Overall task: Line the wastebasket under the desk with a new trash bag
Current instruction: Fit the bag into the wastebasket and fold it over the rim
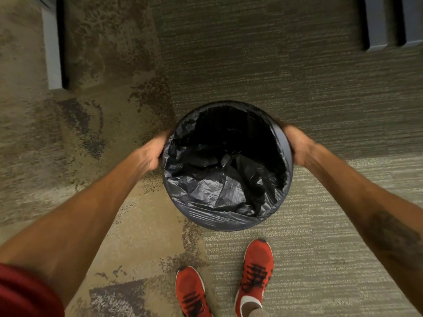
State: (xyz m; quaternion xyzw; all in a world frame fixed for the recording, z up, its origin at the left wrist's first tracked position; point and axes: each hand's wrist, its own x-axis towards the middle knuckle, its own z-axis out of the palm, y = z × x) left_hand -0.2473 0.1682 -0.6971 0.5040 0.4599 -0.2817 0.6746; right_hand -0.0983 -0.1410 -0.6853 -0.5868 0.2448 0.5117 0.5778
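1. Bin (288,143) out on the carpet (297,92), just ahead of two red shoes (257,271).
2. Black bag (219,179) inside, top folded over the rim (crinkly, sagging in the middle).
3. Left hand (153,154) gripping the left side of the rim.
4. Right hand (297,145) clamped on the right side.

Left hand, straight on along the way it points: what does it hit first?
The left hand points at the wastebasket and already grips its side, over the folded trash bag. So the wastebasket wall.
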